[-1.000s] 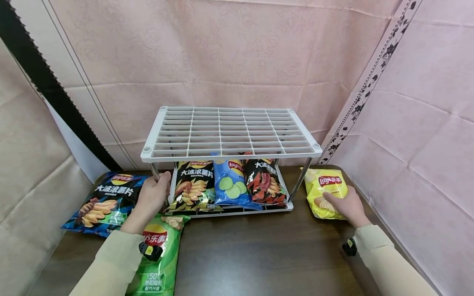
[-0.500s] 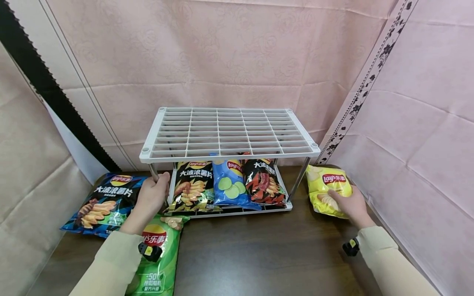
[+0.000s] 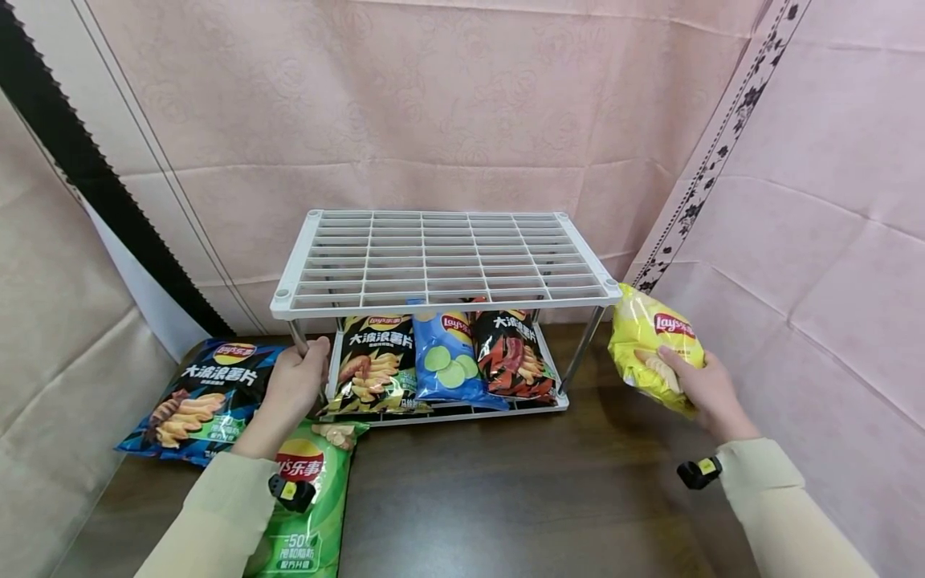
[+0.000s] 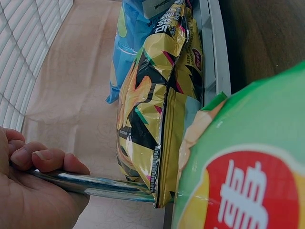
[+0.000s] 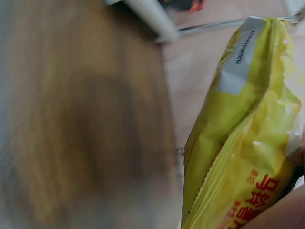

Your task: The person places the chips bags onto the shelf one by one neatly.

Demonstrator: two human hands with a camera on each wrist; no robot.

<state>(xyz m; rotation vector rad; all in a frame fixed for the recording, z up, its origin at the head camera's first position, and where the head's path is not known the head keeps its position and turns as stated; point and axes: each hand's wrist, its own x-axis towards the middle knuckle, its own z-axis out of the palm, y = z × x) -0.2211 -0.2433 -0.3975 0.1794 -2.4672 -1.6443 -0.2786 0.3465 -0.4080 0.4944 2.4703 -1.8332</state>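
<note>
My left hand [image 3: 296, 384] grips the front left metal post [image 4: 100, 185] of a white two-tier rack [image 3: 441, 301]. On the right, my right hand [image 3: 711, 393] holds a yellow bag of chips [image 3: 654, 345] by its right side, thumb on the front. The bag is raised off the table and tilted, beside the rack's front right post. Three chip bags stand in a row on the lower tier: a black and gold bag [image 3: 379, 365], a blue bag [image 3: 450, 361] and a black and red bag [image 3: 515, 353]. The rack's top grid bears nothing.
A dark blue chip bag [image 3: 205, 397] lies on the brown table [image 3: 491, 498] left of the rack. Partly under my left forearm lies a green chip bag [image 3: 318, 514]. Pink cloth walls [image 3: 462, 104] stand behind and at both sides.
My right hand has lifted the yellow bag of chips from the table, moving it up and slightly right, and it has tilted. My left hand stays on the post.
</note>
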